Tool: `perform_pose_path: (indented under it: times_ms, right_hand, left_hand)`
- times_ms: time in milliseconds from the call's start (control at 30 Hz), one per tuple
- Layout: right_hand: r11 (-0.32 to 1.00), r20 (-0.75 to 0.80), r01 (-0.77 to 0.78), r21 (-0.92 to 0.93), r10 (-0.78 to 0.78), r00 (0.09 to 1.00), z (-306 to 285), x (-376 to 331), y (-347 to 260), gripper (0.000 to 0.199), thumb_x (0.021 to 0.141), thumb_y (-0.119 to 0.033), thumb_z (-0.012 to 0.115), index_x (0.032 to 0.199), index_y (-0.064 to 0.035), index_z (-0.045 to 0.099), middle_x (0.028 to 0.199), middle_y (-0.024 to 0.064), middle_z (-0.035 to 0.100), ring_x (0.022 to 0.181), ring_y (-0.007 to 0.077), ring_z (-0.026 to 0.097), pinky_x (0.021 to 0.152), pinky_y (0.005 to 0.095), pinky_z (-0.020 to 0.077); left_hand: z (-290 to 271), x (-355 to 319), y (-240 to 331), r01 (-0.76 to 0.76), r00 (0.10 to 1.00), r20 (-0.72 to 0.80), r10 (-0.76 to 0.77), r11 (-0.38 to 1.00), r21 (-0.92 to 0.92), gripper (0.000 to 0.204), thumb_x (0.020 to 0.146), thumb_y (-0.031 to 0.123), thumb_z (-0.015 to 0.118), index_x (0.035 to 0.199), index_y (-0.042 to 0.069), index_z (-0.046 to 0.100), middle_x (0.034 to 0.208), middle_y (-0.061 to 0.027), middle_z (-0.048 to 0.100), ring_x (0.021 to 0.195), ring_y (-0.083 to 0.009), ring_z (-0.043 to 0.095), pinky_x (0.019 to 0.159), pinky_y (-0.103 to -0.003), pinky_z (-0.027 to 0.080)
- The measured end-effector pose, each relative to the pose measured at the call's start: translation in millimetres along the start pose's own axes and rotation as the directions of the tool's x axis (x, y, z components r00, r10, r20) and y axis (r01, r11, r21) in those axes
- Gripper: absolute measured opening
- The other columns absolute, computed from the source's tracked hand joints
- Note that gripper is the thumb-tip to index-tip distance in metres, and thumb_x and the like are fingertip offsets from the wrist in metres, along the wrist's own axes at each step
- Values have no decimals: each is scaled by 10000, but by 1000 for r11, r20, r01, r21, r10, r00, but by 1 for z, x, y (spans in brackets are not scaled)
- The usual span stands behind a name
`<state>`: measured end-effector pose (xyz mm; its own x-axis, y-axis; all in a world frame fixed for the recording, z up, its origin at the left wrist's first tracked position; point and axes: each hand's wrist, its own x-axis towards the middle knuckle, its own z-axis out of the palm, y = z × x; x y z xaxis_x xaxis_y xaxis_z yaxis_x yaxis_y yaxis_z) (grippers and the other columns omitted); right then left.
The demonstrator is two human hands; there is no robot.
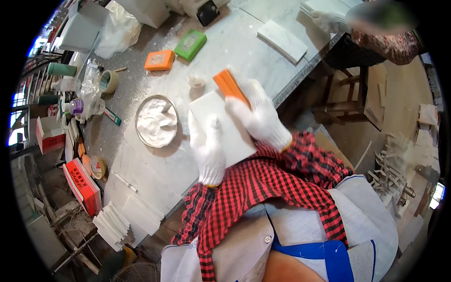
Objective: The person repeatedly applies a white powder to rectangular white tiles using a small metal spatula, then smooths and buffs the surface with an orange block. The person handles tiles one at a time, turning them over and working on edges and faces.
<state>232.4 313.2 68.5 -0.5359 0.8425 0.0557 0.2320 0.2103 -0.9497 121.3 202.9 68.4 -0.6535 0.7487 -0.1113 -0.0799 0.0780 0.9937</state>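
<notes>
My left hand (208, 152) wears a white knit glove and grips the near left side of a flat white rectangular slab (230, 136), its thumb lying on the top face. In my right hand (263, 115), also gloved, is an orange rectangular block (226, 81), held with its long side upright at the slab's far right edge. Whether the block touches the slab I cannot tell. Just left of the slab stands a round metal bowl (137, 123) of white powdery or pasty material (157, 122). A small whitish lump (196, 82) lies beyond the slab.
Another orange block (159, 60) and a green block (190, 45) lie farther back on the marble-like table (141, 183). A white slab (282, 41) rests at the back right, near another person's gloved hand (329, 21). Tape rolls, bottles and a red box (82, 187) line the left.
</notes>
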Motion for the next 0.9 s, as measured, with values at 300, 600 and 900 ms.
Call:
perform_pose_path:
  times_ms: [300,600,900]
  right_hand:
    - [996,-95,86,29,-83,992,-2,18,2,627,921,-219,704,1501,-95,503,1201,214,622,1155,365,596,1037,407,459]
    - [709,-39,46,-703,-103,994,-42,42,72,568,937,-402,672,1454,-201,553,1236,184,593,1146,381,582,951,452,502]
    - [630,349,745,-221,-662,664,-36,-1,0,609,835,-286,723,1379,-57,574,1380,184,583,1302,380,547,1126,525,395]
  left_hand:
    - [9,5,20,91,996,35,-88,993,-74,610,1055,123,556,1576,-49,287,1407,-156,535,1203,-187,562,1013,-310,484]
    - [12,19,15,58,996,-72,-61,997,-46,561,1089,169,521,1569,-42,321,1373,-135,567,1191,-173,581,1007,-306,496]
    - [15,29,4,91,995,-36,-97,986,-141,559,1106,203,469,1576,-51,303,1462,-171,523,1283,-215,539,1081,-329,438]
